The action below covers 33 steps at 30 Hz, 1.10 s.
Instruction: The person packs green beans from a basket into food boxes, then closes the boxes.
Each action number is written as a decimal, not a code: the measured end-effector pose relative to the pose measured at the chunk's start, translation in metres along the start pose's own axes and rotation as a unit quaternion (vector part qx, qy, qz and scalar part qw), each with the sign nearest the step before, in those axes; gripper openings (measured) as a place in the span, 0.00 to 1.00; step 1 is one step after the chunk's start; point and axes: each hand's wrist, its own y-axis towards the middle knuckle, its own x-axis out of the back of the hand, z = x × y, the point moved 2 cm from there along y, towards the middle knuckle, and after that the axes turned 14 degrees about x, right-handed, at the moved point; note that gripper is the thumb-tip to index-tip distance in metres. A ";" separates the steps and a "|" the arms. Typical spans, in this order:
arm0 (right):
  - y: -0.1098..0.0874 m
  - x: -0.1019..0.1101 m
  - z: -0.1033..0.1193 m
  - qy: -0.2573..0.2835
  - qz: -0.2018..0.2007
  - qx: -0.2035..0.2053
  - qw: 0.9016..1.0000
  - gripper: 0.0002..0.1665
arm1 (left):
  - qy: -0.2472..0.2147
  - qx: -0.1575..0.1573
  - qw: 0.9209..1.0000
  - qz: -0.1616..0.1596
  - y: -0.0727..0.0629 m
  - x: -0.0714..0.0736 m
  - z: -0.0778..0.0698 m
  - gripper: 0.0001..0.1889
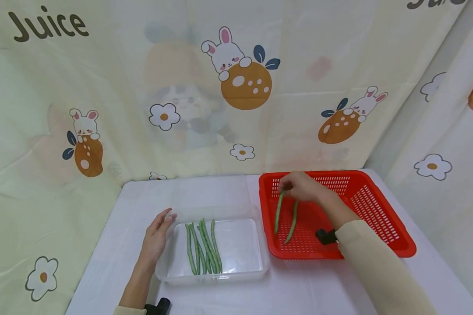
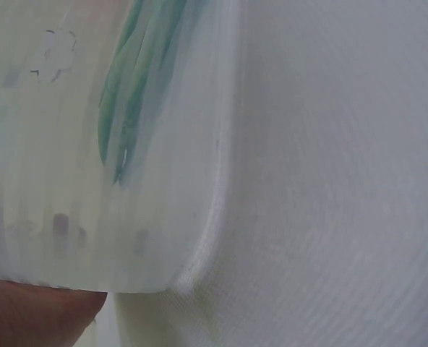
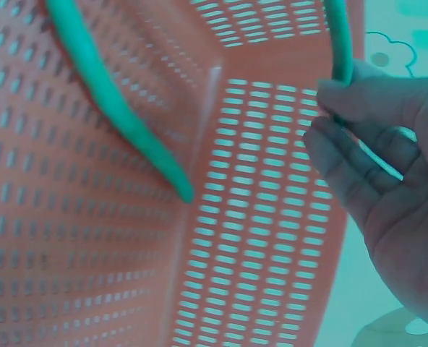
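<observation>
In the head view, my left hand [image 1: 155, 237] holds the upper left corner of a clear plastic container [image 1: 242, 275], with its fingertips at the rim. Several green beans [image 1: 209, 249] lie lengthwise inside, toward the left half. The left wrist view shows the container's wall [image 2: 178, 224] close up, green beans [image 2: 131, 94] seen through it. Over the far left part of a red plastic basket [image 1: 382, 205], my right hand [image 1: 301, 187] pinches one green bean [image 1: 278, 212] between thumb and fingers, the bean hanging down. Another green bean [image 1: 292, 223] lies in the basket below that hand.
The container and the basket stand side by side on a white-covered table [image 1: 138, 205]. A printed curtain [image 1: 122, 87] hangs right behind the table. The basket's slotted side wall [image 3: 250, 217] rises close beside the right hand.
</observation>
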 end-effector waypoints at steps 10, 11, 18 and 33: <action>0.010 0.009 0.018 0.057 -0.039 0.056 0.996 0.08 | -0.005 -0.005 1.000 0.001 -0.002 0.000 0.000 0.28; 0.012 0.008 0.020 0.061 -0.040 0.062 0.995 0.08 | -0.005 -0.005 1.000 0.001 -0.002 0.000 0.000 0.28; 0.020 0.003 0.036 0.093 -0.037 0.091 0.991 0.07 | -0.008 -0.006 1.000 0.004 0.000 0.000 0.000 0.27; 0.044 -0.017 0.077 0.109 -0.043 0.159 0.980 0.10 | -0.010 -0.009 1.000 0.007 0.000 0.000 -0.001 0.26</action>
